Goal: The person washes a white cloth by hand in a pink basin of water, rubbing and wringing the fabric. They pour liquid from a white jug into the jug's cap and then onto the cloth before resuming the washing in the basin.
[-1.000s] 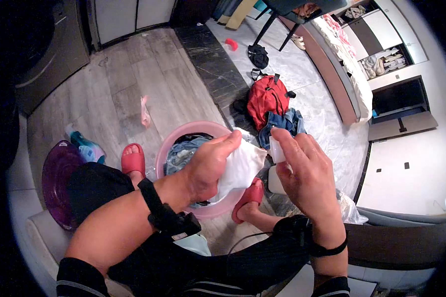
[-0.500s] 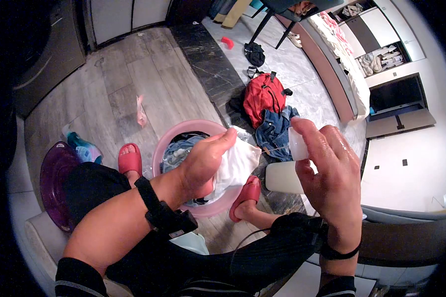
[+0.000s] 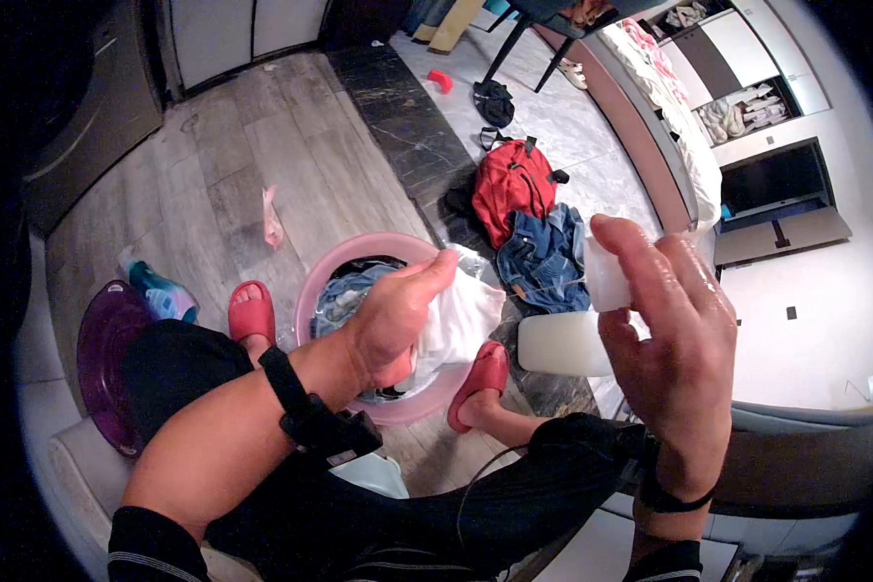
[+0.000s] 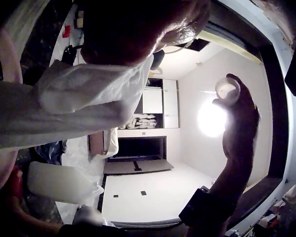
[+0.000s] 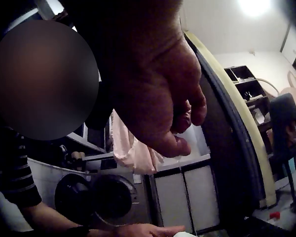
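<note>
My left hand grips a bunched white cloth above a pink basin, its thumb lying along the top. Blue and dark wet clothes fill the basin. Off to the right, my raised right hand pinches a small whitish translucent cap between thumb and finger. In the left wrist view the round mouth of the cap shows, apart from the cloth. A thin strand runs between cloth and cap in the head view. Wet fingers glisten on the right hand.
A white plastic jug stands right of the basin by a red slipper. Beyond lie jeans and a red backpack. On the left are a purple basin and a blue-green bag.
My right hand has moved rightward, carrying the cap away from the cloth. The left hand keeps holding the cloth over the basin, nearly still.
</note>
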### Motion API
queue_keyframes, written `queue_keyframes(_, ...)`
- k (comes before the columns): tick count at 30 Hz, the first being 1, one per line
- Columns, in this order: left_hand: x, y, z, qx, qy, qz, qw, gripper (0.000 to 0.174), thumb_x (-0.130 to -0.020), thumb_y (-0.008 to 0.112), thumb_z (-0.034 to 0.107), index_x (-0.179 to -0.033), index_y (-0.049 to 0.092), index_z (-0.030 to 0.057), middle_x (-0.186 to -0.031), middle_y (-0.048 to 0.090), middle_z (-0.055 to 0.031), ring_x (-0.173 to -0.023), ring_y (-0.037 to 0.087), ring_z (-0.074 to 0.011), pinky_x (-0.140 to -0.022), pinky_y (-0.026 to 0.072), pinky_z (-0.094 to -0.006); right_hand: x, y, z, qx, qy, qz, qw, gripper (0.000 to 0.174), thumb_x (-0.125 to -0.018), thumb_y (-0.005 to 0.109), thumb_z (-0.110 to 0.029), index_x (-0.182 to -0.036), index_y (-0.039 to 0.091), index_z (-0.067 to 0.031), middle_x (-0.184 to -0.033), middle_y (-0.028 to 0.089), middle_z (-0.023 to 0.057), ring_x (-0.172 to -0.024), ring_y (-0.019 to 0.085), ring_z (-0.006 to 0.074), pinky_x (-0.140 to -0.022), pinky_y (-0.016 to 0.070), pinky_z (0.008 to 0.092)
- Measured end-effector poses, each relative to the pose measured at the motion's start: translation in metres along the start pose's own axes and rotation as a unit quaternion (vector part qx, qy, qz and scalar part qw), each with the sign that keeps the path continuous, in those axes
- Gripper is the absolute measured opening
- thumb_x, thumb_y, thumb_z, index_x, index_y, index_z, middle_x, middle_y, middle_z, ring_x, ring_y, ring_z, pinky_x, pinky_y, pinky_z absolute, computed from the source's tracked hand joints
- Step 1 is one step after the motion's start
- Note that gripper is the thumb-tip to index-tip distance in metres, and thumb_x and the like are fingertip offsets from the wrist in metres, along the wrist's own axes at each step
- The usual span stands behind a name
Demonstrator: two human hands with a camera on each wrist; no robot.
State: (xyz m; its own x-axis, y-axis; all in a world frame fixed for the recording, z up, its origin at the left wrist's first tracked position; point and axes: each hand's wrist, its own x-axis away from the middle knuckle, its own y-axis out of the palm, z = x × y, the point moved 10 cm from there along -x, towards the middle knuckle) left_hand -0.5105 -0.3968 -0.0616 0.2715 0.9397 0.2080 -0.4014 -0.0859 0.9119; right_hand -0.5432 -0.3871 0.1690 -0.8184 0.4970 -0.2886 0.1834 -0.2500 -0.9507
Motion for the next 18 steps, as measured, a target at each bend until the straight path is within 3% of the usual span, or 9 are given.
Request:
queue_keyframes(8,0.004,0.006,0.002,-0.001,-0.011,0.008,1.0,0.042,-0.101,0.032,0.032,-0.112,0.055,-0.0016,-0.1,0.064,-0.0099,-0.087,0.064,-0.0174,-0.08,0.0507,-0.0308,0.009,0.066,0.0,-0.059,-0.012,-0.113,0.992,0.05,-0.063,0.062,0.003,-0.112,0.054,-0.0059,-0.077,0.052,0.0108,-0.072,0.057,0.0292,-0.064,0.0479,0.038)
queue_keyframes(12,0.003,-0.002,0.002,-0.019,-0.003,0.006,1.0,0.037,-0.098,0.041,0.032,-0.11,0.058,0.0018,-0.102,0.066,-0.0093,-0.089,0.065,-0.0214,-0.081,0.0519,-0.0348,0.011,0.079,0.007,-0.067,0.001,-0.12,0.991,0.049,-0.065,0.063,0.001,-0.113,0.053,-0.0061,-0.077,0.052,0.0113,-0.074,0.057,0.0305,-0.064,0.048,0.0388)
queue_keyframes(18,0.003,-0.002,0.003,-0.02,0.01,0.006,1.0,0.033,-0.097,0.045,0.032,-0.108,0.058,0.0041,-0.098,0.066,-0.0076,-0.086,0.065,-0.0196,-0.079,0.0519,-0.0343,0.006,0.078,0.001,-0.057,-0.016,-0.121,0.991,0.038,-0.074,0.058,-0.005,-0.11,0.048,-0.0076,-0.079,0.051,0.0084,-0.078,0.058,0.0268,-0.061,0.0495,0.0368)
